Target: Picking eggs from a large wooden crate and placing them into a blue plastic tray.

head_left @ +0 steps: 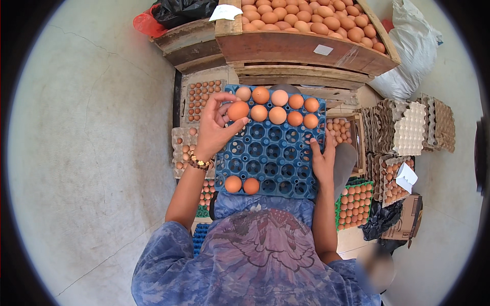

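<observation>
A blue plastic egg tray (272, 170) rests on my lap. Brown eggs fill its two far rows, and two more eggs (242, 185) sit at the near left; the cups between are bare. My left hand (218, 125) is closed around a brown egg (238, 110) at the left end of the second row; whether the egg touches its cup I cannot tell. My right hand (323, 158) grips the tray's right edge, thumb on top and the fingers partly hidden behind the rim.
Ahead stands a wooden crate (306, 48) heaped with eggs. Stacked cardboard trays (393, 125) and a green tray of eggs (353, 204) are at the right. Cardboard trays with eggs (185, 137) lie at the left. A white sack (406, 56) leans by the crate.
</observation>
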Demonstrator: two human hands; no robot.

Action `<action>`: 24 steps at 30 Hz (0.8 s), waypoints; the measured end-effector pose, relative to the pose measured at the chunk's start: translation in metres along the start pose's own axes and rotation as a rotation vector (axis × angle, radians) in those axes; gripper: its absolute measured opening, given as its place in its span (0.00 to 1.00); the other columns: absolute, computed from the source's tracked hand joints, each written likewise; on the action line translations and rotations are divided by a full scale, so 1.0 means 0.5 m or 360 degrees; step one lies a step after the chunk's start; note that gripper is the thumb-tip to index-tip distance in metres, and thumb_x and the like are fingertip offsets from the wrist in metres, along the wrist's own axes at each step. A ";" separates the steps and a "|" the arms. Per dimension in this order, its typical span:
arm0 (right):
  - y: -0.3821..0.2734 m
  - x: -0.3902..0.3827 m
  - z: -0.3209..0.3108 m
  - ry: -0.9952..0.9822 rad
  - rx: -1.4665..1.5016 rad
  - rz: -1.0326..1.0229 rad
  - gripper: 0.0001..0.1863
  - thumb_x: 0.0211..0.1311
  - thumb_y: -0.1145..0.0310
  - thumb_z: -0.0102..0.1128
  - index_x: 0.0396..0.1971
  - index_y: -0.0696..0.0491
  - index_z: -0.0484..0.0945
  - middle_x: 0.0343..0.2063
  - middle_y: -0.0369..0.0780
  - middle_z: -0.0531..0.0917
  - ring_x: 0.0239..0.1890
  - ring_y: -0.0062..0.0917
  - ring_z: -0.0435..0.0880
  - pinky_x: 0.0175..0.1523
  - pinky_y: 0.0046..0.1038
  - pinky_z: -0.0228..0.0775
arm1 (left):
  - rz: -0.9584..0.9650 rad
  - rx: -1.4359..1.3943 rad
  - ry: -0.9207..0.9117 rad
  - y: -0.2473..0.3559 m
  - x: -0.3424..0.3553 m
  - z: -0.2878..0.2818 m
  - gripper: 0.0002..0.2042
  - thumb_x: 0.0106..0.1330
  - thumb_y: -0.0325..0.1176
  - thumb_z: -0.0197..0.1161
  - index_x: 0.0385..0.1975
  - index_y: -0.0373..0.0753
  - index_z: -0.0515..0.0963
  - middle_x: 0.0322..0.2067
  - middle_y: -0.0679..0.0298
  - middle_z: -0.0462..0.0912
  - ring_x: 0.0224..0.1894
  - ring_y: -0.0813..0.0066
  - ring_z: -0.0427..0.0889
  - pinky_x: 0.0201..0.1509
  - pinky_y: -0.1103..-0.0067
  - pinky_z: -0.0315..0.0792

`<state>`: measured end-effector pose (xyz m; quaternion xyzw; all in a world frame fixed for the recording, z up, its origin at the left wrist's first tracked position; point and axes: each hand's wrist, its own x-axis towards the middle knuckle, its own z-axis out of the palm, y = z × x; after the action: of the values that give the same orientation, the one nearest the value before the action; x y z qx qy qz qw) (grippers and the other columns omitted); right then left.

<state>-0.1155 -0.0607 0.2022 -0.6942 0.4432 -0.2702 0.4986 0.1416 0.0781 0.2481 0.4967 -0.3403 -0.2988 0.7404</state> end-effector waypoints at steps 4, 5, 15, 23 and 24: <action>0.003 0.000 -0.003 0.0003 0.0035 -0.0010 0.29 0.69 0.68 0.55 0.67 0.63 0.62 0.56 0.47 0.77 0.55 0.27 0.76 0.62 0.28 0.66 | 0.0207 0.0899 -0.0037 0.011 0.009 0.003 0.22 0.56 0.24 0.73 0.51 0.34 0.76 0.48 0.59 0.80 0.53 0.68 0.80 0.56 0.74 0.75; 0.002 0.000 -0.001 0.0000 0.0053 -0.0017 0.29 0.69 0.68 0.55 0.67 0.63 0.62 0.56 0.47 0.77 0.55 0.27 0.76 0.62 0.28 0.66 | 0.0487 0.1560 -0.0152 0.011 0.013 -0.005 0.20 0.55 0.25 0.73 0.49 0.35 0.79 0.48 0.59 0.80 0.54 0.64 0.80 0.56 0.71 0.74; -0.006 0.009 0.000 -0.0026 0.0101 0.0009 0.28 0.69 0.68 0.56 0.65 0.63 0.65 0.57 0.47 0.76 0.57 0.29 0.75 0.63 0.30 0.65 | 0.0408 0.1503 0.0001 0.012 -0.007 -0.016 0.17 0.55 0.26 0.73 0.46 0.37 0.82 0.47 0.59 0.84 0.53 0.61 0.81 0.57 0.70 0.73; 0.017 0.010 0.000 -0.0018 0.0118 0.0057 0.27 0.68 0.68 0.56 0.64 0.62 0.66 0.55 0.48 0.77 0.57 0.30 0.75 0.63 0.31 0.64 | -0.0343 0.1310 -0.1130 0.136 -0.151 -0.040 0.21 0.47 0.37 0.80 0.42 0.41 0.82 0.45 0.63 0.82 0.50 0.62 0.78 0.59 0.69 0.69; 0.015 0.012 0.000 -0.0023 0.0088 0.0036 0.27 0.68 0.68 0.57 0.64 0.62 0.66 0.56 0.48 0.77 0.58 0.31 0.75 0.64 0.31 0.64 | -0.0266 0.1508 -0.1103 0.137 -0.167 -0.029 0.21 0.45 0.37 0.80 0.41 0.41 0.82 0.44 0.63 0.82 0.49 0.62 0.78 0.58 0.69 0.70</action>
<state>-0.1153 -0.0666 0.1947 -0.6771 0.4399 -0.2716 0.5238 0.1113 0.1734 0.2913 0.6717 -0.6183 -0.3163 0.2576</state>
